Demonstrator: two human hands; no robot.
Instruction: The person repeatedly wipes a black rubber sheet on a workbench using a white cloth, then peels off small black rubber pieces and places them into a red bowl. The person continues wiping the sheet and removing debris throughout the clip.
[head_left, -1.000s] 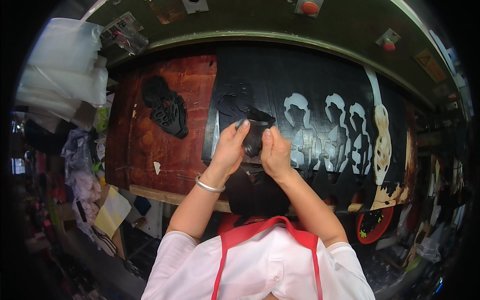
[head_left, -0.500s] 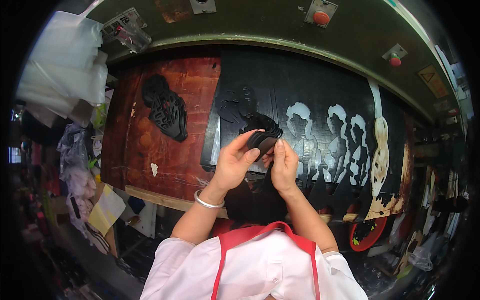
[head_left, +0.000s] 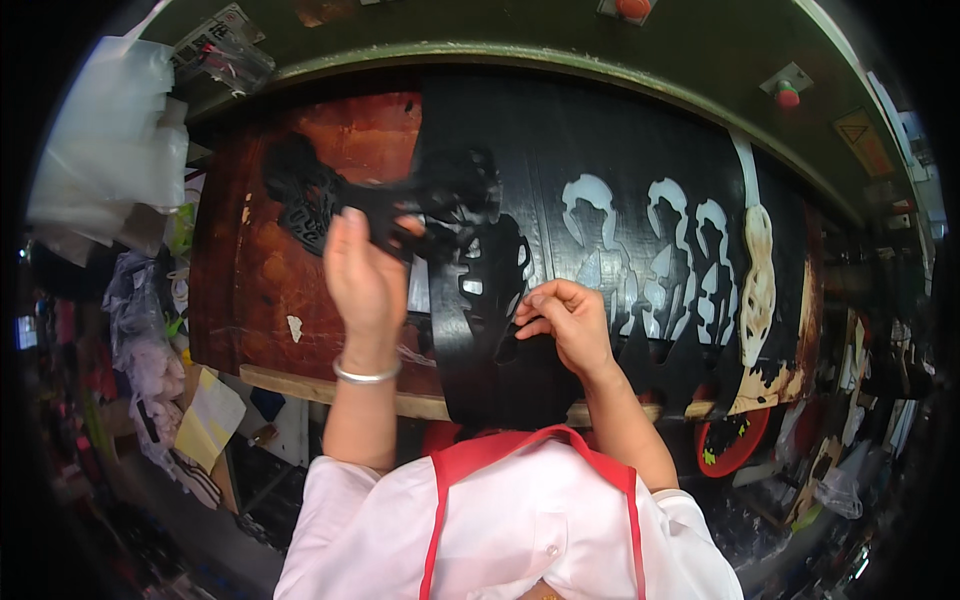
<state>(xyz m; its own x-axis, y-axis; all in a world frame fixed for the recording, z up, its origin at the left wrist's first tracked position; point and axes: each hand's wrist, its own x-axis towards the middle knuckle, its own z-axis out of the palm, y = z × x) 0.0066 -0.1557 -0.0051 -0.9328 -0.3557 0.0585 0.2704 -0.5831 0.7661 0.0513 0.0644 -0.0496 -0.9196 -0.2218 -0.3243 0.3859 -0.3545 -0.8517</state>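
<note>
- Your left hand (head_left: 366, 280) has its fingers clamped on a blurred, limp black openwork piece (head_left: 430, 195), above the bench (head_left: 240, 300), presumably by its near edge so the rest flops freely.
- Your right hand (head_left: 570, 322) has bent fingers close together by the cut-out black sheet (head_left: 520, 150); you can't tell whether they grip.
- Black openwork stack (head_left: 295, 185): on bare red-brown wood, likely to stay separate.

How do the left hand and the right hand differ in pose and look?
The left hand holds a blurred black openwork piece; whether the right hand grips anything is unclear. The left hand's fingers point forward, while the right hand's fingers bend toward the left. The left hand has a silver bangle at its wrist; the right hand has none. Neither wears a glove.
</note>
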